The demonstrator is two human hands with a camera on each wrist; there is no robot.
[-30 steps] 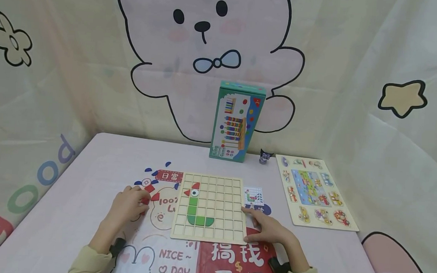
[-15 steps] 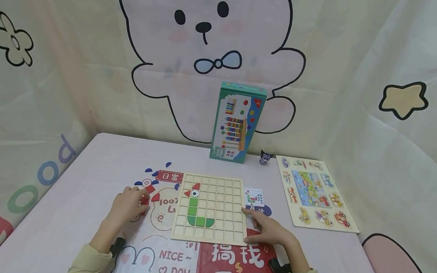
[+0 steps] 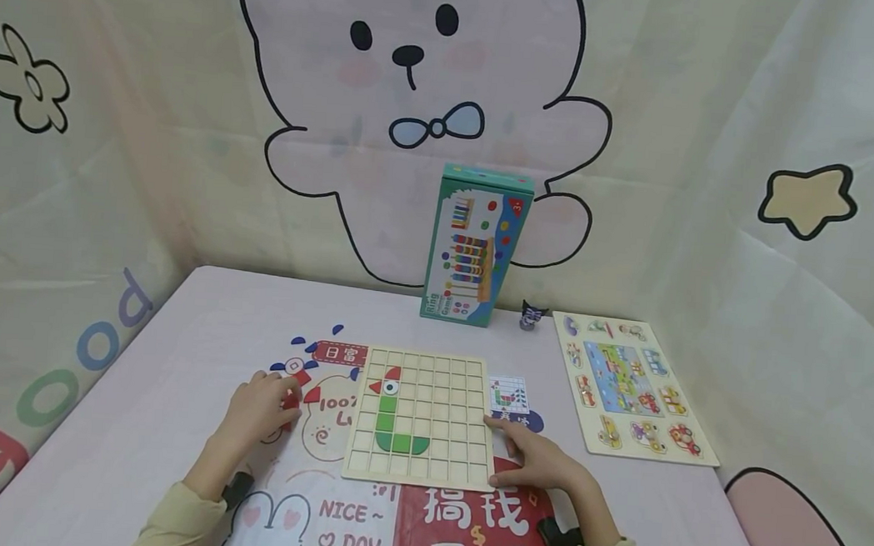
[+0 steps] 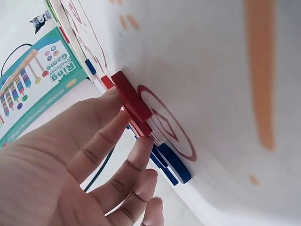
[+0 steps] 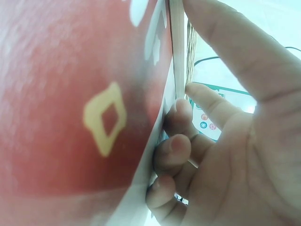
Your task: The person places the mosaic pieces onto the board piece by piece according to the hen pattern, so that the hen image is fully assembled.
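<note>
My left hand (image 3: 258, 408) is over the table left of the pale wooden grid board (image 3: 454, 424). Its thumb and fingertips pinch a small red block (image 4: 131, 96), close above the tabletop. Other red and blue pieces (image 4: 175, 163) lie beside those fingers. Set into the board are red, white and green pieces (image 3: 385, 422) forming a bird-like shape with an eye piece (image 3: 390, 387). My right hand (image 3: 538, 456) rests at the board's right edge, thumb near the lower corner and index finger higher up, touching the side without gripping it. Its other fingers bend underneath in the right wrist view.
Several blue pieces (image 3: 298, 340) lie left of the board. A small pattern card (image 3: 509, 393) is at its right. A ring game box (image 3: 472, 250) stands at the back, near a small dark figurine (image 3: 530, 315). A picture puzzle board (image 3: 585, 424) lies at the right.
The hands and board hold nearly the same places. The head view shifts very slightly.
</note>
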